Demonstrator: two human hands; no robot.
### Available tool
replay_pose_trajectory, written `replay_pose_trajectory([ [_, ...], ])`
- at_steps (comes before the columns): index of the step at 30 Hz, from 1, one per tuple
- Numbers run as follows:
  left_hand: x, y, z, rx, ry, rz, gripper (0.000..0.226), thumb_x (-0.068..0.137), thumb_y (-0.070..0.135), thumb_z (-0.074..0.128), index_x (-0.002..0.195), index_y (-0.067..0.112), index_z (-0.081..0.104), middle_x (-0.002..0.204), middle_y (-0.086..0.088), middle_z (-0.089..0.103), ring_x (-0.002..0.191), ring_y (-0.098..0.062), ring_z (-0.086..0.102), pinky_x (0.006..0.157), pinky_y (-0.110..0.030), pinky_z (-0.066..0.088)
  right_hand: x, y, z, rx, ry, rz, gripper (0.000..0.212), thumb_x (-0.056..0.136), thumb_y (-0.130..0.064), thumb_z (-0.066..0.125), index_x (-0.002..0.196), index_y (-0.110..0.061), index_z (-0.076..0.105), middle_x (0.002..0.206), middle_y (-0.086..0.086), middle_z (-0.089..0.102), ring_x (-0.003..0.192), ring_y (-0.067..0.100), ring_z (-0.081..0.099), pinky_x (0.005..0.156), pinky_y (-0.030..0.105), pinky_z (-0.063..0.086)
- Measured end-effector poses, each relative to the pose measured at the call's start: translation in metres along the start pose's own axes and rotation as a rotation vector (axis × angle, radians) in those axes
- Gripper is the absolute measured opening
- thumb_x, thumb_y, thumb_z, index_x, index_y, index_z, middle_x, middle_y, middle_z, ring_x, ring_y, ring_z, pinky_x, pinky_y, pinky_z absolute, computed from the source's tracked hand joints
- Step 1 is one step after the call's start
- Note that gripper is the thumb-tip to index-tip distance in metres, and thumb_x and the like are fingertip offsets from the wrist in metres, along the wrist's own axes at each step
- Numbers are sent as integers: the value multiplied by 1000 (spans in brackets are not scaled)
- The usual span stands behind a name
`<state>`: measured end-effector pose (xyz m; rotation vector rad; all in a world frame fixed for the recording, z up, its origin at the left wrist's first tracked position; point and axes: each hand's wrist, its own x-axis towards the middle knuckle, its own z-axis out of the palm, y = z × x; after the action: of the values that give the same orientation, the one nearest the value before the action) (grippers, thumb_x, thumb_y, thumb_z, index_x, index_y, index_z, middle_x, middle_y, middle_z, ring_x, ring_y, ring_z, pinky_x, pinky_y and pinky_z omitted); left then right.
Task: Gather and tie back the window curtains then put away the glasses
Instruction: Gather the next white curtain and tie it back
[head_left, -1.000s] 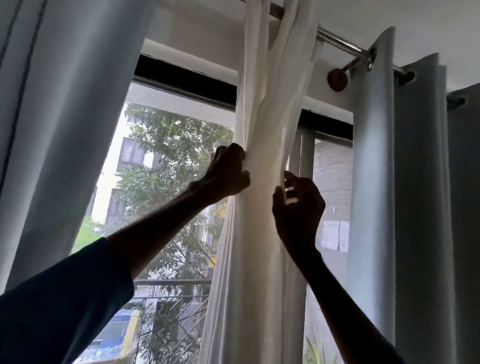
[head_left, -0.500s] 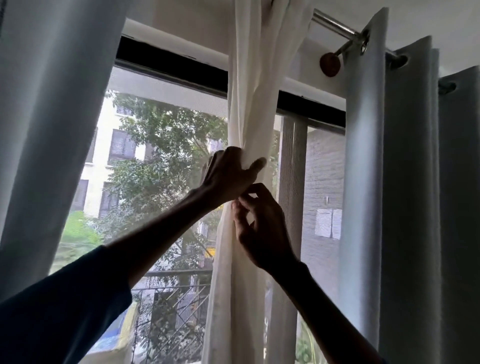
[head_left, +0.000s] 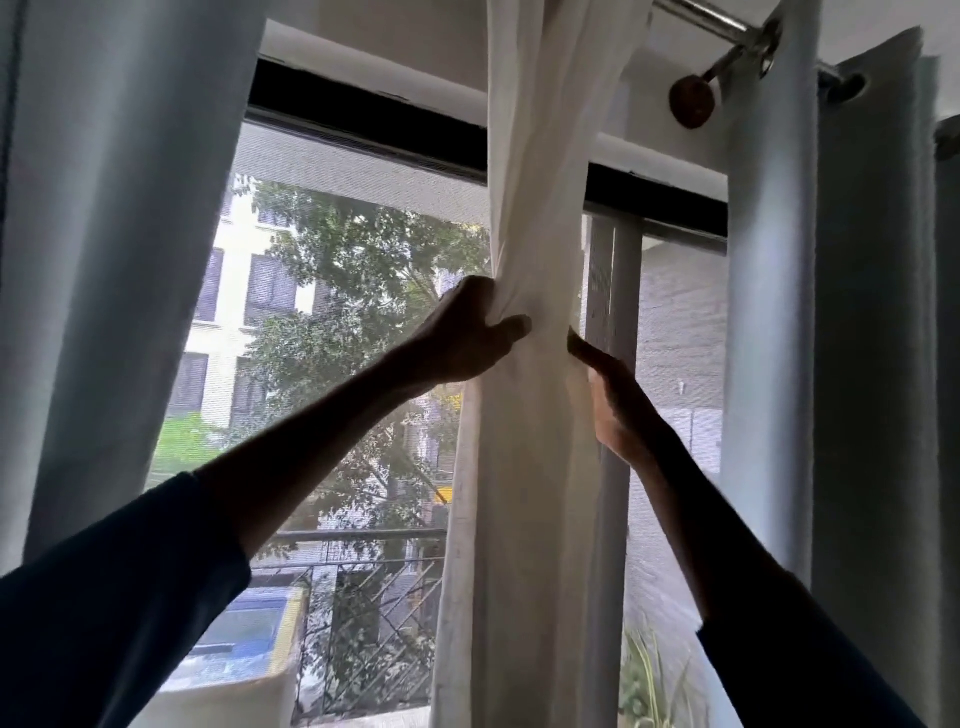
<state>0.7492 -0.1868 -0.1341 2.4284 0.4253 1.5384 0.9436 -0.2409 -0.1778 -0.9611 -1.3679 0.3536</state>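
**A:** Head view. Worst risk first?

**B:** Largest: the white curtain (head_left: 540, 415), bunched mid-window between the grey drapes (head_left: 104, 260), likely to fan out again if squeezed loosely. Also possible: straining the rod (head_left: 696, 18) by tugging too hard. Then the left hand (head_left: 467, 338), clamped round the bunch from its left side. One slip there, and no gather.

**A:** And unseen?

**B:** The right hand (head_left: 610, 402), against the bunch's right edge, fingers tucked behind cloth. Gripping or merely touching, impossible to tell. No tie-back visible. No glasses in frame.
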Motion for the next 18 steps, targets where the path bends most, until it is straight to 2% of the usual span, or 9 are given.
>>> replay_pose_trajectory([
  [2,1,-4,-1,-24,-25,-8,34,91,34,66,103,4,57,95,-7,60,86,-21,63,70,-28,53,-3,-3,8,88,-101,20,38,107,-33,42,137,-16,57,126,-5,71,120,7,64,101,26,50],
  [4,1,-8,-3,-15,-32,-17,24,93,29,65,93,8,53,85,1,52,74,-10,55,55,-9,42,-4,-3,13,120,-147,40,36,109,-28,37,129,-14,63,114,0,76,106,12,71,86,26,56],
  [5,1,-10,-4,-18,-32,-28,22,94,28,64,89,12,50,82,4,49,70,-6,50,49,-5,38,-3,-2,14,114,-157,31,35,110,-27,37,127,-14,65,110,1,77,101,12,73,83,25,56],
  [7,3,-13,-6,-18,-36,-37,24,94,29,65,94,9,53,87,0,53,75,-9,54,54,-8,42,1,0,15,69,-153,-19,35,110,-25,37,126,-14,66,110,0,77,103,12,72,85,25,56],
  [9,7,-16,-7,38,-40,-28,36,92,36,66,104,3,55,98,-7,58,88,-21,61,60,-21,47,7,2,13,43,-165,-18,35,108,-25,42,128,-10,66,120,8,74,113,19,69,94,30,56],
  [12,7,-20,-7,161,-14,-37,35,93,37,63,102,7,48,89,0,46,83,-19,49,60,-27,35,18,3,6,84,-150,35,35,101,-23,56,127,0,67,124,18,70,112,28,69,94,34,57],
  [16,4,-17,-3,255,23,-23,29,94,33,61,101,8,47,93,-4,45,90,-21,44,69,-28,33,22,1,-7,2,-84,58,43,87,-30,78,121,-3,72,122,19,71,119,37,66,104,43,52],
  [17,4,-16,-1,288,34,-22,28,94,32,61,101,8,48,95,-6,45,93,-22,44,71,-29,32,19,-3,-8,-71,-46,51,44,83,-33,82,117,-6,74,117,16,74,114,36,68,97,42,56],
  [18,3,-15,1,318,48,-32,29,94,31,60,105,6,50,98,-9,47,97,-24,44,74,-30,33,16,-5,-9,-162,-1,31,43,79,-34,85,113,-8,76,110,13,77,107,34,72,84,36,60],
])
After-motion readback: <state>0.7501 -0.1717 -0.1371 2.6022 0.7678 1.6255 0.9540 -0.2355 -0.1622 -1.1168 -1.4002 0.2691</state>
